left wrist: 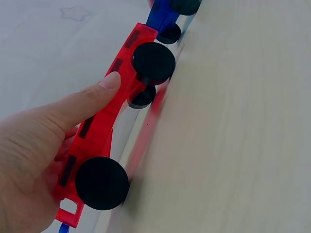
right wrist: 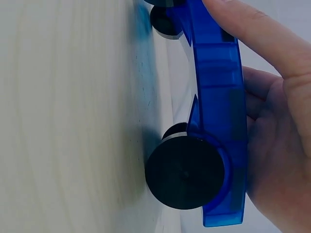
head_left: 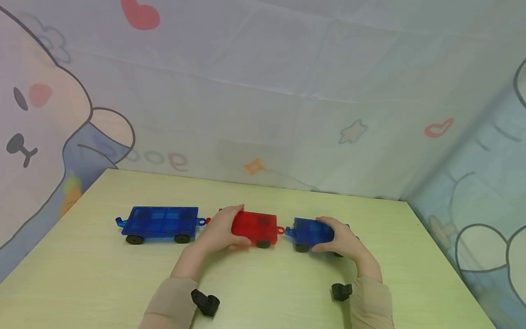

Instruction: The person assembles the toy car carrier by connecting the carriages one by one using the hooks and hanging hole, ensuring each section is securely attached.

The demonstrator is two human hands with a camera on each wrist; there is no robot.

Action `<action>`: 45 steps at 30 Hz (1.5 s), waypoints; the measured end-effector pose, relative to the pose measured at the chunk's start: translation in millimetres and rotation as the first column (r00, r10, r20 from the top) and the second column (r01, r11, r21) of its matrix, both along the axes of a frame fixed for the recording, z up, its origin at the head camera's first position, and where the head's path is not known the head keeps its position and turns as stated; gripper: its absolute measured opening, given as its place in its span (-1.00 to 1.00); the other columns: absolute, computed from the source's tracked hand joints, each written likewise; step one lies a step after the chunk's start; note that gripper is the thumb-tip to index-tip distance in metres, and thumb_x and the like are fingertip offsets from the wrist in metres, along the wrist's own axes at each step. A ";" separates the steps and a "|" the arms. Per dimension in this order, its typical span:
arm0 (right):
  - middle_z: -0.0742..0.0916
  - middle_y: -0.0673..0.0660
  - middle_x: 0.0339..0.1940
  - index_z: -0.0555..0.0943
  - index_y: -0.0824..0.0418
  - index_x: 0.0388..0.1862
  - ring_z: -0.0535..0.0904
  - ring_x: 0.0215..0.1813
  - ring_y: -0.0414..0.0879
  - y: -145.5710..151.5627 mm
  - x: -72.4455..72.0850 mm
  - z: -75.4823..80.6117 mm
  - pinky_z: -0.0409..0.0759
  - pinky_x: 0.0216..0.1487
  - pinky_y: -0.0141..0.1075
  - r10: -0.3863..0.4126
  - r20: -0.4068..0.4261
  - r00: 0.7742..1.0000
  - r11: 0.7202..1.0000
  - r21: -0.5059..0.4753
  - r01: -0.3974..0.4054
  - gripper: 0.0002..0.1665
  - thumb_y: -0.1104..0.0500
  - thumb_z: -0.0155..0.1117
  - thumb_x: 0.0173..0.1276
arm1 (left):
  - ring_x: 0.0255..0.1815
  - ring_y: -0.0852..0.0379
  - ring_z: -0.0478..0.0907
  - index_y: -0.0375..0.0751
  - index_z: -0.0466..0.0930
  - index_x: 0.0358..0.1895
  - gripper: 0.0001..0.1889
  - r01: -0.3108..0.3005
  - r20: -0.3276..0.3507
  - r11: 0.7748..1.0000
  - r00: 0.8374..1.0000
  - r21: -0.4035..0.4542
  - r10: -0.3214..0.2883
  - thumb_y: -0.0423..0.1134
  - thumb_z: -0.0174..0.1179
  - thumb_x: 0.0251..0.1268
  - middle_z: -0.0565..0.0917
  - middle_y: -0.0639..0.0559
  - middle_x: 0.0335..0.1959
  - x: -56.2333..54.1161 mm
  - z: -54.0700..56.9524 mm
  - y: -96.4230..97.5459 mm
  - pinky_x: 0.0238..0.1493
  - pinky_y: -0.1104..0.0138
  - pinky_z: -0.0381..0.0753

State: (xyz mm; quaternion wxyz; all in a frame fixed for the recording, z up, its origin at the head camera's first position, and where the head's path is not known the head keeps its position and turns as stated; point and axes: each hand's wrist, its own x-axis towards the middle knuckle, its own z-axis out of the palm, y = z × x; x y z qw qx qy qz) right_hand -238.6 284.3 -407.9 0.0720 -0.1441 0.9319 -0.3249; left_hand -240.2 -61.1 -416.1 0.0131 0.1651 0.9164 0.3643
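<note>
Gripping a red plastic flatbed and short blue plastic flatbed, lower centre, the left hand and right hand apparently steady both in line.

Tabletop is offering room outside the right hand; a long blue car is blocking passage outside the left hand.

Under the left grip spreads the bench; beyond it hangs a cloth. Left of that grip is a printed animal; behind, what seems lettering. Beyond the right grip, a star.
</note>
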 end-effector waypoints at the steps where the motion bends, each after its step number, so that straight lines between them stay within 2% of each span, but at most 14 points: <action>1: 0.36 0.38 0.46 0.28 0.31 0.46 0.23 0.46 0.38 -0.2 0.1 -0.2 0.31 0.35 0.26 -0.001 0.001 1.000 1.000 -0.001 0.001 0.08 -0.05 0.57 0.05 | 0.45 -0.21 0.26 -0.27 0.20 0.48 -0.02 0.000 0.000 1.000 1.000 -0.002 0.000 -0.07 0.51 -0.02 0.37 -0.20 0.42 0.0 0.1 0.0 0.39 -0.09 0.35; 14: 0.35 0.38 0.47 0.28 0.30 0.47 0.22 0.46 0.39 0.6 -0.2 -1.0 0.31 0.34 0.27 -0.003 0.007 1.000 1.000 -0.011 0.003 0.09 -0.05 0.57 0.05 | 0.38 -0.19 0.33 -0.29 0.25 0.45 -0.03 -0.015 0.000 1.000 1.000 0.013 0.015 -0.08 0.54 -0.07 0.43 -0.20 0.36 0.0 0.1 0.1 0.31 -0.08 0.45; 38: 0.32 0.37 0.49 0.27 0.24 0.48 0.24 0.44 0.39 3.5 -2.4 -2.7 0.33 0.31 0.28 -0.003 0.030 1.000 0.999 -0.032 0.004 0.06 -0.04 0.56 0.07 | 0.34 -0.15 0.33 -0.28 0.27 0.43 -0.06 -0.019 -0.001 0.998 1.000 0.053 0.019 -0.10 0.52 -0.07 0.45 -0.15 0.33 0.1 -0.9 0.1 0.26 -0.09 0.48; 45: 0.32 0.36 0.49 0.27 0.23 0.48 0.24 0.44 0.38 3.9 -1.9 -3.0 0.33 0.32 0.28 -0.006 0.033 0.999 1.000 -0.027 0.007 0.07 -0.04 0.56 0.06 | 0.34 -0.15 0.34 -0.28 0.29 0.42 -0.08 -0.010 -0.039 1.000 0.999 0.025 0.010 -0.09 0.51 -0.07 0.46 -0.15 0.32 -0.2 -2.3 -0.1 0.27 -0.10 0.46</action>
